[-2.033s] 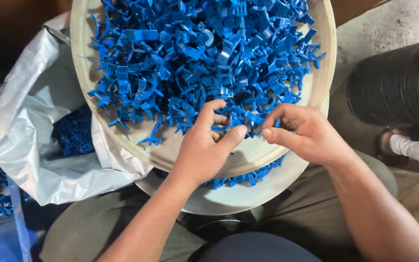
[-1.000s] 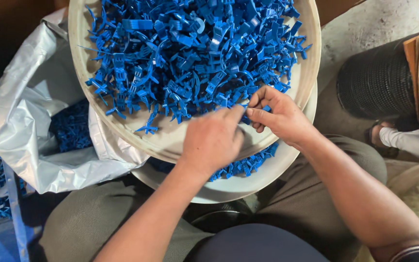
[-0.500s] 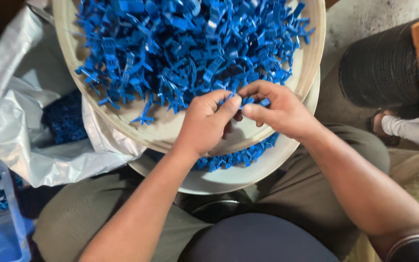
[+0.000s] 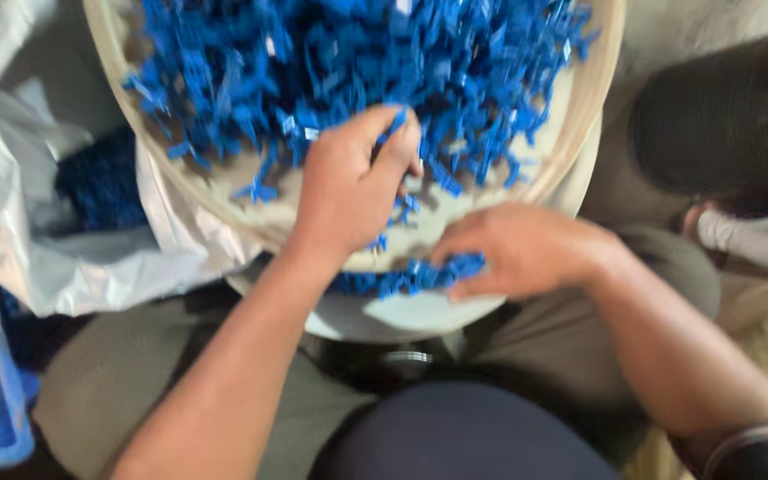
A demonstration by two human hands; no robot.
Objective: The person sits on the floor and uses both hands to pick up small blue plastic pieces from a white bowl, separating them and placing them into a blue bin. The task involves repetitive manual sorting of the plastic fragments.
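White plastic bag point(image 4: 64, 258): left of the bowl, open, blue pieces inside. Bowl point(image 4: 593, 107): on the lap, heaped with blue plastic pieces point(image 4: 348, 62). Left hand point(image 4: 348, 191): pinching pieces at the heap's near edge. Right hand point(image 4: 522, 251): curled at the bowl's near rim over loose pieces; grip unclear.

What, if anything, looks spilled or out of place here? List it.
Nothing stands out. The blue plastic pieces stay inside the upper tray, and a few lie in the lower white tray. The left hand and right hand are sorting them.
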